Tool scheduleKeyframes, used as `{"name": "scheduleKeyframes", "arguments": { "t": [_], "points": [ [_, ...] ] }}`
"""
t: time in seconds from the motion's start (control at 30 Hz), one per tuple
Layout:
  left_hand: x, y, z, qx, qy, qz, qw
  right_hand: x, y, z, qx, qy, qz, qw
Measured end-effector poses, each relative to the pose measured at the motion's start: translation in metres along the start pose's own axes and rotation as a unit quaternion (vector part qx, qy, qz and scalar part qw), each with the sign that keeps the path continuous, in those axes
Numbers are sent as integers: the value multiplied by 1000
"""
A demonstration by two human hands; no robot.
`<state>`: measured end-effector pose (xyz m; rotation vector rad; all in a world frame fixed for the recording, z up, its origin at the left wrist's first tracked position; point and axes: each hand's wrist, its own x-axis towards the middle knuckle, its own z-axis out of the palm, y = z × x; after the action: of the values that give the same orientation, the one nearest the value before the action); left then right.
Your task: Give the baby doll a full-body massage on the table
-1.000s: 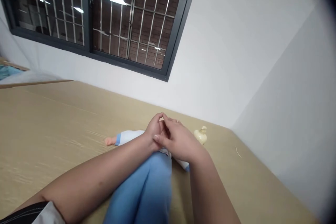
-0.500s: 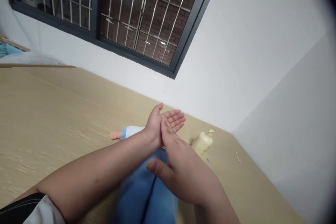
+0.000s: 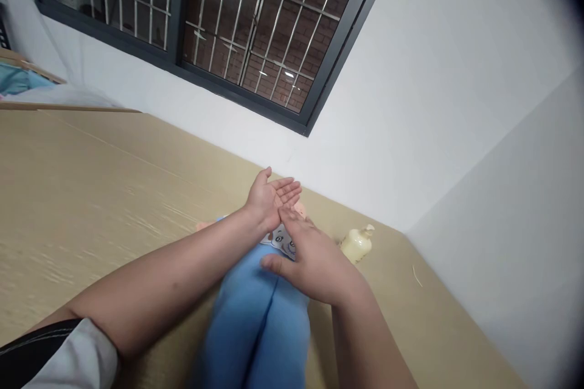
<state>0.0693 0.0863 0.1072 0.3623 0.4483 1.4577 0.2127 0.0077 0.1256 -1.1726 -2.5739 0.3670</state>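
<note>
My left hand (image 3: 271, 196) is held palm up over the upper body of a doll, its fingers stretched out and the thumb apart. My right hand (image 3: 317, 258) is beside it with fingers straight and thumb spread, its fingertips at the heel of the left palm. Neither hand holds anything. Below them lies the doll (image 3: 255, 316) in blue trousers, its legs toward me. A cartoon face print (image 3: 280, 240) shows on its white top. Part of its skin-coloured head shows behind my fingers; one arm is mostly hidden by my left forearm.
A pale yellow pump bottle (image 3: 356, 245) lies tilted to the right of the doll on the tan surface (image 3: 114, 176). A thin pale strip (image 3: 417, 276) lies farther right. White walls and a barred window (image 3: 255, 24) are behind. Light blue cloth (image 3: 22, 78) is at far left.
Both hands have shifted slightly left and away from me, with the right hand's fingertips staying by the left palm. More of the doll's printed top and head now shows.
</note>
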Motion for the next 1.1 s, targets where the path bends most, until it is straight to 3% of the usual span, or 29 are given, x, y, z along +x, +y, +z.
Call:
{"name": "scheduleKeyframes", "arguments": {
  "t": [0.23,0.47,0.63,0.87,1.0,1.1],
  "points": [
    [-8,-17,4,4,-20,-11,1000,-7,-6,3,68,20,-30,997],
    [-10,-40,9,20,38,-37,998,18,29,17,48,42,-20,998],
    [7,-28,-4,46,63,5,997,23,36,26,31,21,13,999],
    [18,-12,-16,17,36,15,999,4,2,14,82,-3,-32,996],
    [7,-24,-6,-9,-6,-32,999,7,7,20,101,40,-30,994],
    [0,-34,0,-10,8,-55,998,15,25,37,106,82,-26,991]
  ]
}}
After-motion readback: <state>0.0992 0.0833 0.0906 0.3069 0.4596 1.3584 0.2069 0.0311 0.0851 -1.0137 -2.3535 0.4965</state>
